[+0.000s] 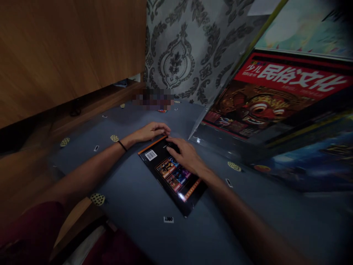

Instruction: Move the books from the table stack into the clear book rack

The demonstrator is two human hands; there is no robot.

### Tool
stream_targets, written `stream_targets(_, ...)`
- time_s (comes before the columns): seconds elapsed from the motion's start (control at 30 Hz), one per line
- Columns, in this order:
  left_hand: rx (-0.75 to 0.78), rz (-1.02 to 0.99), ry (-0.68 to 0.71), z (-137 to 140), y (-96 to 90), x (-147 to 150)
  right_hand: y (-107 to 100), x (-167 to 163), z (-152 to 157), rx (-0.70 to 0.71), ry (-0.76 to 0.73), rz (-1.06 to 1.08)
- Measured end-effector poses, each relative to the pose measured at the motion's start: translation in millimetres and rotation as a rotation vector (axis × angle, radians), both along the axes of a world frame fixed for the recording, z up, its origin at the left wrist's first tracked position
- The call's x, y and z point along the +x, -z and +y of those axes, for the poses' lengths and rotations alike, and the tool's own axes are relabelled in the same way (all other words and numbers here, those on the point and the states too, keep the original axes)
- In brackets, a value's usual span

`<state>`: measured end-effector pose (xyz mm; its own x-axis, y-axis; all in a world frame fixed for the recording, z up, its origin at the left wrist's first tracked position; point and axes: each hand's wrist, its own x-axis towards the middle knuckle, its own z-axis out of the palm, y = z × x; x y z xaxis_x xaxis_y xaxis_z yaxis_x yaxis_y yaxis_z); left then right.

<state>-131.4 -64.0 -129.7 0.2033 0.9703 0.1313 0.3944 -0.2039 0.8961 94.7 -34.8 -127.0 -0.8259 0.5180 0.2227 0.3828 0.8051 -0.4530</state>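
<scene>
A thin black book (176,171) lies flat and aslant on the blue table cover, showing a barcode, small colour pictures and an orange strip along one edge. My right hand (186,152) rests on its far right part, fingers stretched out over the cover and not gripping it. Just beyond the book's far edge, my left hand (156,130) lies on its side on the table, loosely curved and holding nothing; its fingertips come close to the book's corner. A dark band circles my left wrist.
A clear-fronted rack (234,145) on the right holds several picture books, among them a red one (275,92) with a mask. Patterned wallpaper (176,55) rises behind the table (132,221). A wooden cabinet (74,48) overhangs the left side. A blurred patch covers something at the far edge.
</scene>
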Motion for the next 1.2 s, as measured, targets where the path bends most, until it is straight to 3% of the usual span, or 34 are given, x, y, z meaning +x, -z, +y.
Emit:
stream_targets(0.33, 0.026, 0.089, -0.010, -2.3, -4.0, 4.9, 0.5, 63.8, -8.6, 0.032, -0.033, -0.047)
stream_targets(0.57, 0.216, 0.477, 0.053, -9.8, -12.2, 16.8, 13.6, 106.1, -22.6, 0.144, 0.107, -0.087)
stream_targets(0.73, 0.317, 0.695, 0.093, -11.4, -15.3, 24.6, 15.8, 115.6, -30.7, 0.174, 0.132, -0.108)
stream_targets(0.93, 0.324, 0.736, 0.094, -10.7, -17.5, 26.1, 14.6, 129.8, -41.5, 0.248, 0.177, -0.076)
stream_targets(1.2, 0.364, 0.747, 0.063, -7.7, -9.9, 25.6, 15.0, 141.0, -47.4, 0.228, 0.190, -0.065)
